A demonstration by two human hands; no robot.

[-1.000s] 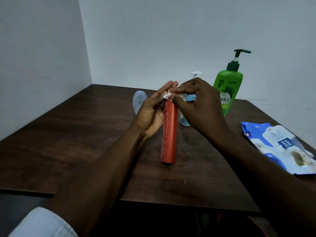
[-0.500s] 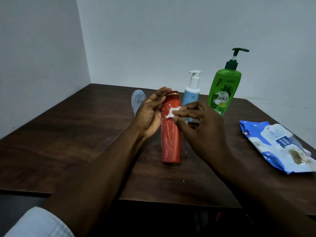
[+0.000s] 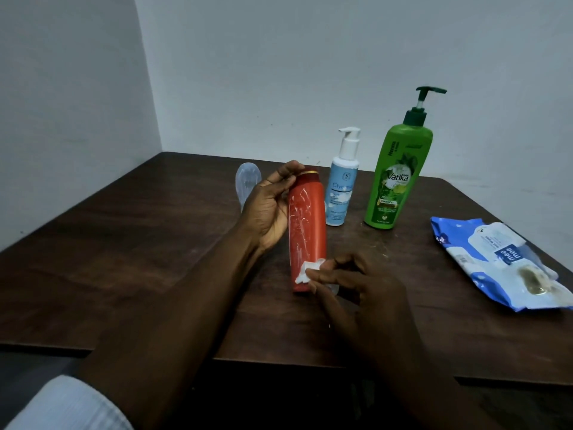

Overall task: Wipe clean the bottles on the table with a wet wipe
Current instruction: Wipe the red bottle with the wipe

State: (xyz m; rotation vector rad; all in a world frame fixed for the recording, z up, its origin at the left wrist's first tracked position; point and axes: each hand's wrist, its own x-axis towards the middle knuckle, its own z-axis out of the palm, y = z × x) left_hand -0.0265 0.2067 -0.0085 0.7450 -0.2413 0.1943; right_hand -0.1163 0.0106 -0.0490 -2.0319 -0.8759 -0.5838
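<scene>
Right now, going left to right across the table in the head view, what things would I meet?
A clear plastic cap → red cylindrical bottle → pale blue pump bottle → green pump bottle → blue-and-white wet-wipe pack.

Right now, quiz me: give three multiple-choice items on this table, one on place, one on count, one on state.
1. Where on the red cylindrical plastic bottle does the right grip press the small white wet wipe? A near its base; B at its gold-ringed top; C midway up.
2. How many pump-topped bottles stand on the dark wooden table? A one; B two; C four.
3. What is the left grip doing? A lying flat on the table; B holding the red bottle's upper part; C hanging off the table's edge.
1 A: the wipe sits just above the bottle's foot. 2 B: the green pump bottle and the pale blue pump bottle. 3 B: its palm and thumb clasp the bottle under the top.
</scene>
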